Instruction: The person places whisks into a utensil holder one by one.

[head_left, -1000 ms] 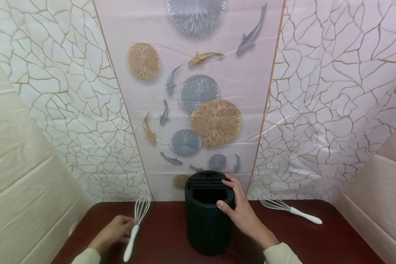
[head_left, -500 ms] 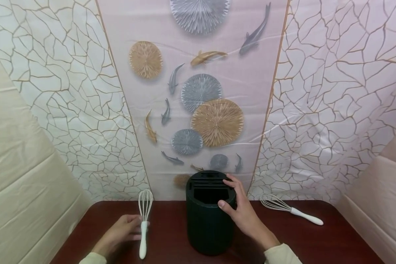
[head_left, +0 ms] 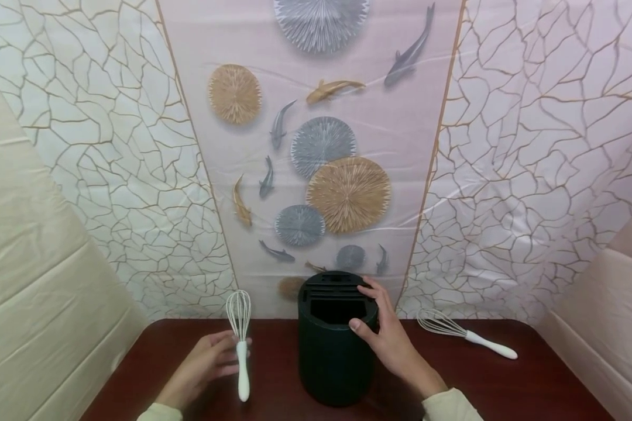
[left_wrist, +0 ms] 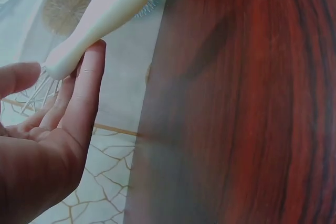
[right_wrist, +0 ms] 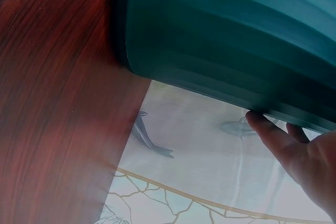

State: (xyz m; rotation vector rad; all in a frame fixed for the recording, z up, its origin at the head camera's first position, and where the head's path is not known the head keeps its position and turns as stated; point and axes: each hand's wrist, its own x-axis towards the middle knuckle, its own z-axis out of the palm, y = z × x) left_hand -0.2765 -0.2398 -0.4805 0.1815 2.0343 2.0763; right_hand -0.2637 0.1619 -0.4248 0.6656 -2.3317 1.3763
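Left hand (head_left: 205,365) pinches the white-handled whisk (head_left: 240,345) upright left of the dark slotted utensil holder (head_left: 336,345), right hand (head_left: 387,336) gripping its rim; insertion step, next needs lift and alignment over the opening.

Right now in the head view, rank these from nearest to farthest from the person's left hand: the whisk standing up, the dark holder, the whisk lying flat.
1. The upright whisk: in the left hand itself, fingers on its white handle.
2. The dark holder: mid-table, to that hand's right, with the right hand on its rim.
3. The lying whisk: far right of the table, beyond the holder.
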